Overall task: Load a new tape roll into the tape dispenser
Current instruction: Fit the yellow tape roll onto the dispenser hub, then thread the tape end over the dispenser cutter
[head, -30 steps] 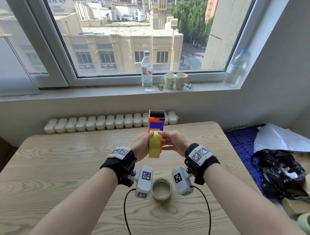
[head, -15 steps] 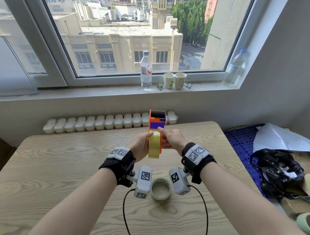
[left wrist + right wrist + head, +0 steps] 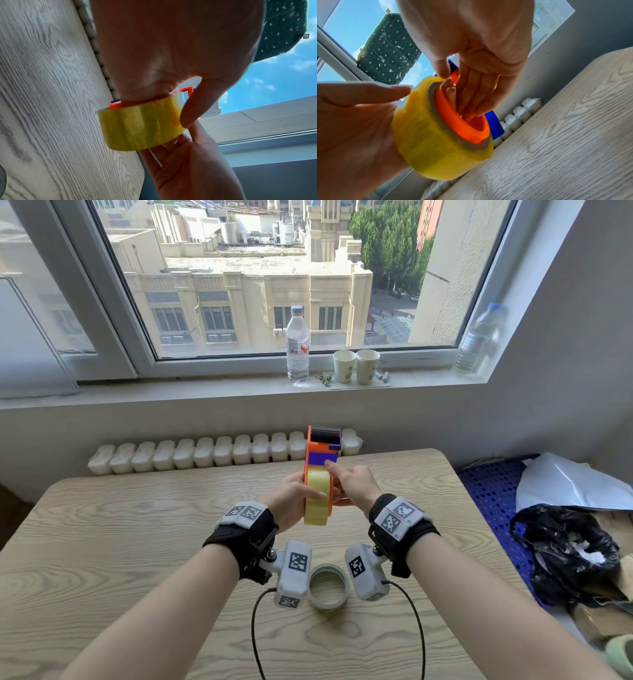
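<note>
An orange and purple tape dispenser (image 3: 323, 451) is held upright above the wooden table (image 3: 137, 525). A yellow tape roll (image 3: 317, 501) sits on its orange hub (image 3: 458, 121). My left hand (image 3: 293, 498) grips the dispenser from the left, palm on the orange side plate (image 3: 181, 91) and thumb (image 3: 190, 108) across the yellow roll (image 3: 140, 124). My right hand (image 3: 352, 486) is on the right side. Its straight fingers (image 3: 471, 97) reach into the hub, and one digit lies on the top edge of the yellow roll (image 3: 423, 142) by the purple part (image 3: 494, 127).
A thin, nearly used-up tape ring (image 3: 328, 587) lies flat on the table between my wrists. A radiator (image 3: 205, 453) runs behind the table. On the sill stand a water bottle (image 3: 297, 344) and two paper cups (image 3: 356, 366). A black bag (image 3: 565, 553) lies at the right.
My right hand has shifted on the roll: one digit now stretches up to the roll's top edge by the purple part. The dispenser and left hand stay about where they were.
</note>
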Demonstrator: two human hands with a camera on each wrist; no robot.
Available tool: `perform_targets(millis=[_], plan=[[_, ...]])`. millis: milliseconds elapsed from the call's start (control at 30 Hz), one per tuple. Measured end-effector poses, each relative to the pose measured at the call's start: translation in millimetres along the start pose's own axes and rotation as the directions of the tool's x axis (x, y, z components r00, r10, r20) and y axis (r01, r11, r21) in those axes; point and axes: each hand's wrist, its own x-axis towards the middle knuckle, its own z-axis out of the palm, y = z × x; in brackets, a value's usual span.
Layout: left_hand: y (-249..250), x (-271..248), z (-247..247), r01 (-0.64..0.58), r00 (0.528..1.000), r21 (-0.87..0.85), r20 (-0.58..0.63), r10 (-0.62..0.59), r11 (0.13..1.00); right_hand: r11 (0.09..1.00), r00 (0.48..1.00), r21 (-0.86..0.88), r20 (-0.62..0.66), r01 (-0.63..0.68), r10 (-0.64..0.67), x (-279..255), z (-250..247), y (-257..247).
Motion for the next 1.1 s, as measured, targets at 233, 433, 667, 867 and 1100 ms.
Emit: perform_targets(millis=[233,433,667,867,1100], plan=[[-1.8,-1.7,-1.5,-0.016,0.998,0.047,-0.057,0.018,0.999,0.936,0.966,-0.287,-0.092,0.206,-0.241,-7.2,-3.8,0.1],[-5.0,-2.8,0.6,-0.035,0.998,0.088,-0.042,0.038,0.996,0.761,0.897,-0.484,0.134,0.431,-0.422,-16.5,1.8,-2.5],[-7.1,-7.2,-0.8,-0.022,0.999,0.147,-0.019,0.025,0.989,0.715,0.866,-0.497,0.198,0.492,-0.458,-19.0,4.0,-2.3],[-7.8,-7.1,-3.4,0.025,0.998,0.148,-0.058,-0.016,0.989,0.690,0.845,-0.507,0.176,0.517,-0.505,-16.3,7.3,-0.5],[-7.5,-7.9,-5.0,-0.001,0.998,0.206,-0.062,0.014,0.979,0.712,0.858,-0.508,0.120,0.485,-0.499,-11.8,8.2,-4.0]])
